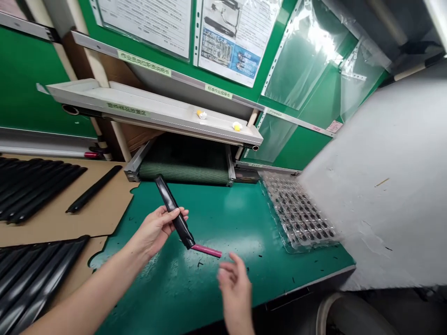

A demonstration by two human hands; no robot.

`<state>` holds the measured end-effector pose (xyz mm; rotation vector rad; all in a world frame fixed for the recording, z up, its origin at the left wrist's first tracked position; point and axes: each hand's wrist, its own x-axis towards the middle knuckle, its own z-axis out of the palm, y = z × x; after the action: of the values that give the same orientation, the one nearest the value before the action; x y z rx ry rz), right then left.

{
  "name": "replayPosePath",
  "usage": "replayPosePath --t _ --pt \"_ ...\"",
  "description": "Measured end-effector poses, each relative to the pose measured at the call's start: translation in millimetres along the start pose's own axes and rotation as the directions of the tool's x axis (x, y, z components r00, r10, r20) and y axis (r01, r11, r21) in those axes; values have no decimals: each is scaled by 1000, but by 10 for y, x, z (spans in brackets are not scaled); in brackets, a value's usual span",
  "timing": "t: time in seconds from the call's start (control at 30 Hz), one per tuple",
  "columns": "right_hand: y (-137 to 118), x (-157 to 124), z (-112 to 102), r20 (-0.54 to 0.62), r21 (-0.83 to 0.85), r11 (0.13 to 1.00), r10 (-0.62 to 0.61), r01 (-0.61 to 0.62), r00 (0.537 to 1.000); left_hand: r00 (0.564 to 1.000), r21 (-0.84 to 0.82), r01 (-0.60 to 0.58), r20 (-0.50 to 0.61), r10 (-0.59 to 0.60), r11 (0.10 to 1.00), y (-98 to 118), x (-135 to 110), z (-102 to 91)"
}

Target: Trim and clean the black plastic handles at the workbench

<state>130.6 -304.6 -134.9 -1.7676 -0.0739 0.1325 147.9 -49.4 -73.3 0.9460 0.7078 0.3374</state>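
My left hand (164,228) grips a long, glossy black plastic part (171,204) around its middle, thumb on top. The part is held at a slant above the green worktop. By its lower end is a thin magenta rod (206,251); whether it joins the part or lies behind it I cannot tell. Just right of the rod's tip, my right hand (235,288) is open and holds nothing, with its fingers loosely curved, apart and slightly blurred.
Similar black parts (38,186) lie in rows on cardboard (101,204) at left. A clear blister tray (300,214) with small dark pieces lies right. A small conveyor (185,172) stands behind, under a white shelf (157,109). Dark scraps dot the green worktop (237,218).
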Motion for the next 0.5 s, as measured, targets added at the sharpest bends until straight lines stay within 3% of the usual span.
replayPosePath --t 0.07,0.17,0.23,0.3,0.33,0.4,0.47,0.5 --pt "-266 6 488 295 66 992 -126 111 947 999 -65 10 -49 -13 998 -34 -219 -84" --pt "-498 -16 905 422 117 949 -315 293 850 997 -119 46 -61 -54 992 -167 -542 -350" --pt "-510 -15 981 446 128 959 -285 254 849 998 -4 51 -46 -52 999 -274 -750 -597" --pt "-475 -13 967 483 126 984 -171 125 859 999 258 15 -35 -7 966 -353 -931 -838" --pt "-465 -20 948 502 120 990 -129 78 856 998 408 -30 -40 50 913 -374 -1002 -938" --pt "-490 -57 917 542 103 993 -106 59 834 966 670 -184 -12 258 719 -381 -1087 -1075" --pt "-565 -107 910 611 114 993 -100 39 785 886 817 -349 129 446 459 -362 -1097 -1136" --pt "-603 -121 914 656 129 992 -96 15 748 857 846 -403 215 468 350 -351 -1082 -1150"
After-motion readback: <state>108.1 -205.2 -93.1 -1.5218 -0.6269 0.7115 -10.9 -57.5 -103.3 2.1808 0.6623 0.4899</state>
